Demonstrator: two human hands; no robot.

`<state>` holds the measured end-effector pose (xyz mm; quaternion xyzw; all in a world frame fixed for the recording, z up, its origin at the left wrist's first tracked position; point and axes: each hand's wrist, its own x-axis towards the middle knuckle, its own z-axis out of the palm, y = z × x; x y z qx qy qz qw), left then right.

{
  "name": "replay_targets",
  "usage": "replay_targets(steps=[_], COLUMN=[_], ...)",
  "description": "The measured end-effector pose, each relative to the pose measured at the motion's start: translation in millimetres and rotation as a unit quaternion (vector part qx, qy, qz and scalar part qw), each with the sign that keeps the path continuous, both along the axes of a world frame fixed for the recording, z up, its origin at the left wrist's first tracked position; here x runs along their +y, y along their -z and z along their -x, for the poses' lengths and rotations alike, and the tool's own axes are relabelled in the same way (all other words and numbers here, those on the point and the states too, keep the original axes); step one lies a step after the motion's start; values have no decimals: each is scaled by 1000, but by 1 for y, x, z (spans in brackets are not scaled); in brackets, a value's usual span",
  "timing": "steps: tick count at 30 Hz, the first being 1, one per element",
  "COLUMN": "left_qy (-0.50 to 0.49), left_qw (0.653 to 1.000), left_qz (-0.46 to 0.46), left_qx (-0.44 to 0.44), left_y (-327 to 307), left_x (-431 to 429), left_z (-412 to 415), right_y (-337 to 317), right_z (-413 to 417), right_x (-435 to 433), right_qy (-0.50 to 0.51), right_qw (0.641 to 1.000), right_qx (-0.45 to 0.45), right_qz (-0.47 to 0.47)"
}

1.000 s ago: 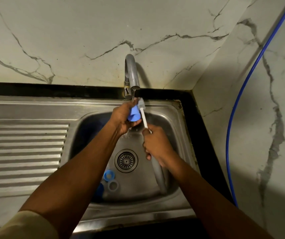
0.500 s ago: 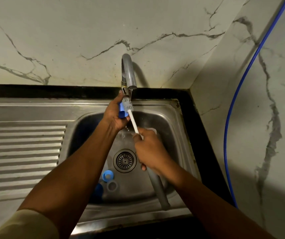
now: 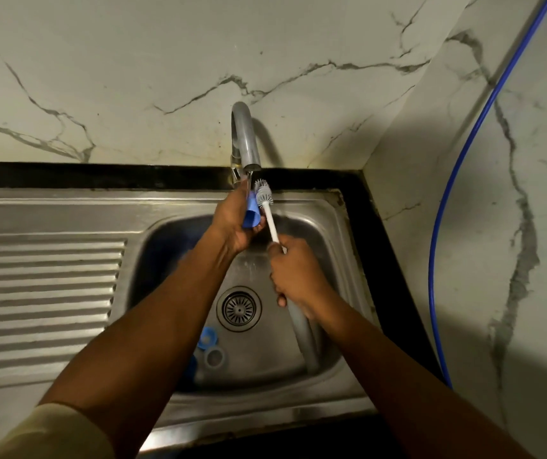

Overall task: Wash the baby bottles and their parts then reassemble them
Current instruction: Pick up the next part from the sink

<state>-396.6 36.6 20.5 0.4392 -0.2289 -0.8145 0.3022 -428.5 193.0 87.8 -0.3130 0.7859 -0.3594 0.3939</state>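
Note:
My left hand (image 3: 232, 220) grips a blue bottle cap (image 3: 252, 213) right under the tap spout (image 3: 247, 140), where a thin stream of water runs. My right hand (image 3: 295, 276) grips the handle of a bottle brush; its white stem and grey bristle head (image 3: 263, 193) stand beside the cap, just right of it. On the sink floor lie a blue ring (image 3: 208, 337) and a grey ring (image 3: 215, 357), with another dark blue part (image 3: 191, 367) partly hidden by my left forearm.
The steel sink basin (image 3: 338, 260) has a round drain (image 3: 239, 308) in the middle. A ribbed draining board (image 3: 43, 293) lies to the left. Marble walls close the back and right, and a blue hose (image 3: 444, 226) runs down the right wall.
Both hands shifted slightly under the tap. The brush head moved from in front of the cap to its right side, and the cap has turned in my left hand.

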Motion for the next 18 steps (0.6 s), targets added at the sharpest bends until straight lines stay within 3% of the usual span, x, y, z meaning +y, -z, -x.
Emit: replay_targets(steps=[6,10,15,18], left_qy=[-12,1,-69,-2], left_qw=[998,1000,997,999], left_qz=[-35,-28,-21,23], left_qx=[51,6,-32,-28], left_y=[10,7,16,27], left_x=[-8,-2,-19,-9], left_z=[-10,-1,-11,-9], right_y=[-6,-3,2,3], right_z=[-11,2,-21,-13], right_x=[21,1,16,8], right_qy=[-44,-8,-71,-40], right_qw=[998,1000,995,998], right_qx=[-10,-4,37,40], right_qz=[-32,-10,-56,-16])
